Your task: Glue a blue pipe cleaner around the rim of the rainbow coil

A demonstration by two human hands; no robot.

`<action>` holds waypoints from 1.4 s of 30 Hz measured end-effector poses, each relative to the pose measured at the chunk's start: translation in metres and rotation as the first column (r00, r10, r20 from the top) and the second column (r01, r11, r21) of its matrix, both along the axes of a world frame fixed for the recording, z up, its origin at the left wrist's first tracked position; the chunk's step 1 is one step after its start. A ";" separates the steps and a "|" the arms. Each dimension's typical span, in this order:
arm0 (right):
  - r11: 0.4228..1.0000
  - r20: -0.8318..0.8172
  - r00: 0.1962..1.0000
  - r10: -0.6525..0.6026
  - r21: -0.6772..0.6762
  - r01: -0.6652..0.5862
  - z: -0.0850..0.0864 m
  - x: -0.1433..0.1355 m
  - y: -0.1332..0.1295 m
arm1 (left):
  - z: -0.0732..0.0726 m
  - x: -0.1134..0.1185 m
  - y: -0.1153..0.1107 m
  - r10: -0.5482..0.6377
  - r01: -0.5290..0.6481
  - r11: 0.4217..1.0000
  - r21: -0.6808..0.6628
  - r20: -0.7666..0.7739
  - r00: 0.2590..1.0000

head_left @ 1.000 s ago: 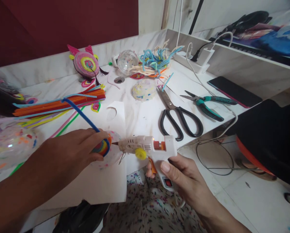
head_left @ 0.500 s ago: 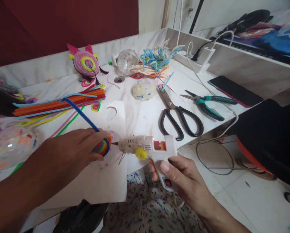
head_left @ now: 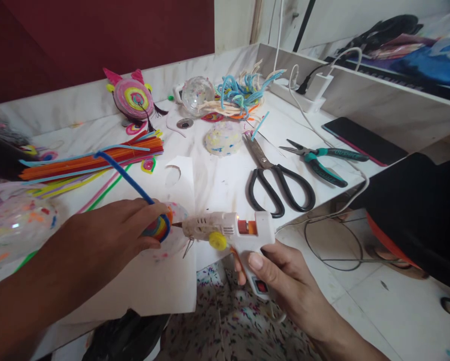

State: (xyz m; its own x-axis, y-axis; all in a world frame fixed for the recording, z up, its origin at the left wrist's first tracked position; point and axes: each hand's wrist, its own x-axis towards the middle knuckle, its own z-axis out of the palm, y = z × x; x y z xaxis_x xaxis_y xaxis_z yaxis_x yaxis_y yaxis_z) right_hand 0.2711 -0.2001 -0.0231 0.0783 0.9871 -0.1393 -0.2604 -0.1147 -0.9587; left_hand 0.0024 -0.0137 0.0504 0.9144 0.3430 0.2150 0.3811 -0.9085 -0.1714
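Looks like gluing to me: right hand (head_left: 288, 278) wraps the grip of a glue gun (head_left: 215, 223), left hand (head_left: 119, 225) pinches a rainbow coil (head_left: 165, 229) above the surface (head_left: 220, 188). Gun's barrel lies sideways, nozzle (head_left: 177, 224) aimed left at the coil; blue tail (head_left: 125, 173) slants away. Next move probably calls for wrapping that tail on.

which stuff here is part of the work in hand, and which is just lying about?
In use:
glue gun, held in the right hand, nozzle at the coil
multicoloured coil, held in the left hand
blue strand, apparently running from the coil

Lying about, seemingly:
scissors
pliers
phone
strand bundle, possibly spare stock
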 end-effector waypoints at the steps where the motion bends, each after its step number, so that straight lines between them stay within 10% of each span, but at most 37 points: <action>1: 1.000 -0.004 1.000 -0.004 -0.002 0.004 -0.001 0.000 -0.001 | 0.000 -0.001 0.001 0.001 -0.001 1.000 -0.013 -0.005 1.000; 42: 0.994 0.144 0.990 -0.006 0.107 -0.010 0.015 0.005 0.009 | 0.000 -0.008 0.003 0.042 -0.043 0.995 -0.091 -0.015 0.999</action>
State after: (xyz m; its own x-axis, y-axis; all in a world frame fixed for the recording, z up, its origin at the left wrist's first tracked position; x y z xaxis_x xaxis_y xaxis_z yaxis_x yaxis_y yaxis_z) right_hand 0.2760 -0.1912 -0.0082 0.0879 0.9959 -0.0203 -0.1183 -0.0098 -0.9929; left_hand -0.0054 -0.0107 0.0507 0.9011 0.3993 0.1690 0.4179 -0.9036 -0.0936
